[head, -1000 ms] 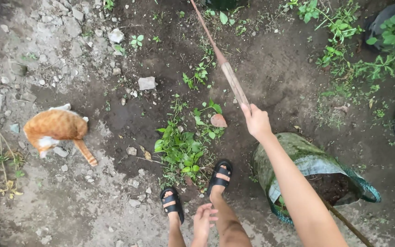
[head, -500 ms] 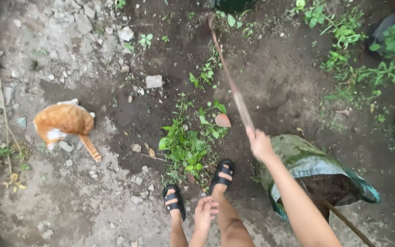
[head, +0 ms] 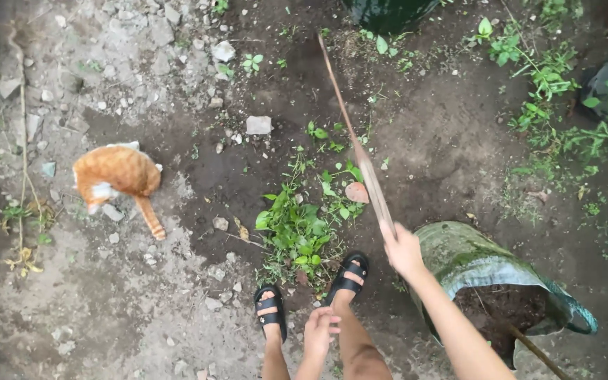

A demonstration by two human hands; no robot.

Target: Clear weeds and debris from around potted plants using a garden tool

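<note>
The right hand (head: 402, 248) is gripping the near end of a long wooden pole (head: 360, 155), fingers wrapped around it, arm reaching forward and nearly straight. The pole is slanting away over the dirt toward a dark pot (head: 388, 10) at the top edge; its far end is too blurred to make out. The left hand (head: 320, 334) is hanging low by the knee, fingers loosely curled and holding nothing. Both feet are standing in black sandals (head: 346, 274) just behind a clump of weeds (head: 297, 229). A sack (head: 473, 260) of soil is sitting open just right of the right arm. An orange cat (head: 117, 176) is crouching well off to the left on the stony ground.
</note>
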